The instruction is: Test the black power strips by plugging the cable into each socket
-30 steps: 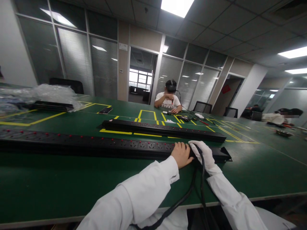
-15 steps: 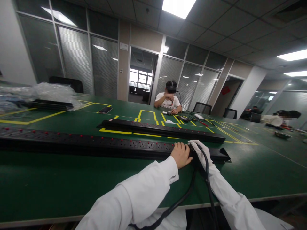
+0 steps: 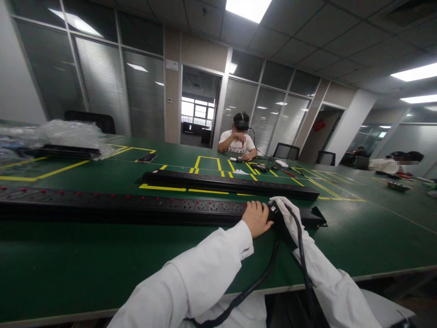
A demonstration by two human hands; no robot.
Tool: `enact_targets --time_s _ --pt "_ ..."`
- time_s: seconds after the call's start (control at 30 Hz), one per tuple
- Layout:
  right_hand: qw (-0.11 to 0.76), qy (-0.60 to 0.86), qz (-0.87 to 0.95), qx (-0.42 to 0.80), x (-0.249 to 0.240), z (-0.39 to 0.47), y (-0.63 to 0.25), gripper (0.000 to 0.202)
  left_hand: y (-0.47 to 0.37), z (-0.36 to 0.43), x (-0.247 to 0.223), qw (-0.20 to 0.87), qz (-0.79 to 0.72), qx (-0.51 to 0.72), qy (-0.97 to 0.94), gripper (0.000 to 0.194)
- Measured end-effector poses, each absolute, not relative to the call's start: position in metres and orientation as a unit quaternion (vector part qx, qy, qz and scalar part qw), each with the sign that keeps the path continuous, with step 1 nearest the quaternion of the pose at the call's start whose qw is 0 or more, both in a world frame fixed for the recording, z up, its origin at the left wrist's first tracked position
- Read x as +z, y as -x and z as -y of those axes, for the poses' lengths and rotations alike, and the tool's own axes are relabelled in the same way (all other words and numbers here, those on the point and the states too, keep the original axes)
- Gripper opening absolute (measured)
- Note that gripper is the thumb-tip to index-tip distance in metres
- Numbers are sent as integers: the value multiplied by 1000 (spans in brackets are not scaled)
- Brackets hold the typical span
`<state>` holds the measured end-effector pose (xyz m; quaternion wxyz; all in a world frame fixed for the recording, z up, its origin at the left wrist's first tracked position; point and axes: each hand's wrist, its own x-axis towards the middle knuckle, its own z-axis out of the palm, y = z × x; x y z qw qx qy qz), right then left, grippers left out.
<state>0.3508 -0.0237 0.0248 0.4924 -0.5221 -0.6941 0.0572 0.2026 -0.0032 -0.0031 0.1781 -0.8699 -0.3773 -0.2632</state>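
A long black power strip (image 3: 136, 210) with a row of sockets and small red dots lies across the green table. My bare left hand (image 3: 258, 219) is closed over it near its right part, fingers curled on the top face. Just right of it, my right hand (image 3: 289, 213), in a white glove, is closed on a black plug (image 3: 275, 213) with small silvery parts showing at its face. A thick black cable (image 3: 300, 248) runs from that hand down past the table edge; another stretch loops beneath the left forearm. The right fingertips are partly hidden.
A second black power strip (image 3: 232, 183) lies behind the first. Yellow tape marks (image 3: 208, 158), a phone (image 3: 147, 157) and clear plastic wrap (image 3: 68, 134) are farther back. Across the table sits a person (image 3: 235, 141) near tangled cables (image 3: 269, 165).
My right hand has tilted back slightly to the right, and the silvery parts of the plug now show. My left hand stays on the strip. The view has shifted a little.
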Motion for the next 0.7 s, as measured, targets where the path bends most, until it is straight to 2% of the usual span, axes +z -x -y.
enact_targets --time_s 0.13,0.4,0.7 --pt "520 517 674 94 27 25 -351 33 -203 3 -4 186 375 -264 869 58" --pt "630 509 584 53 36 24 -367 33 -204 1 -8 196 373 -267 867 60" --pt "533 521 651 140 31 18 -381 34 -204 1 -9 198 374 -273 864 59"
